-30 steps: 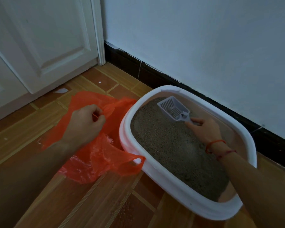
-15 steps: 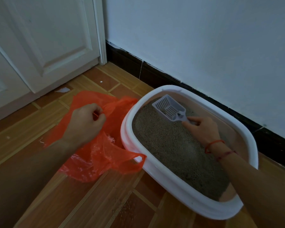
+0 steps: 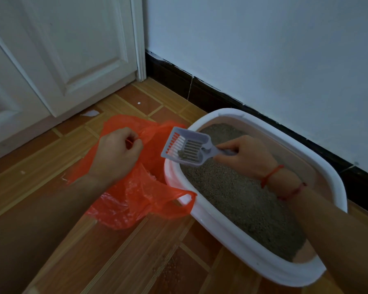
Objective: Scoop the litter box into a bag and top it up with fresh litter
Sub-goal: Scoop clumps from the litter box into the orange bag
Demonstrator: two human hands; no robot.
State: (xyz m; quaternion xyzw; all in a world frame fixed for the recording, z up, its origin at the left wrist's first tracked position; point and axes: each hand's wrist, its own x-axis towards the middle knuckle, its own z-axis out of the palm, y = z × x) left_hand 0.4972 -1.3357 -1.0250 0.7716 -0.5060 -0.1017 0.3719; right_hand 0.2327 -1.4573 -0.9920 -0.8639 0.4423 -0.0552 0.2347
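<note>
A white litter box (image 3: 227, 232) stands on the floor against the wall, filled with grey-brown litter (image 3: 240, 198). My right hand (image 3: 246, 155) grips the handle of a pale slotted scoop (image 3: 186, 146), held over the box's left rim with a small dark clump in it. An orange plastic bag (image 3: 136, 196) lies on the floor just left of the box. My left hand (image 3: 117, 153) pinches the bag's upper edge and holds it up.
A white door (image 3: 57, 54) and its frame stand at the back left. A dark skirting board (image 3: 221, 96) runs along the white wall behind the box. Small white scraps (image 3: 90, 113) lie on the wood-pattern floor near the door.
My right hand has lifted the scoop out of the litter and carried it left to the box's rim beside the bag. My left hand keeps its hold on the bag.
</note>
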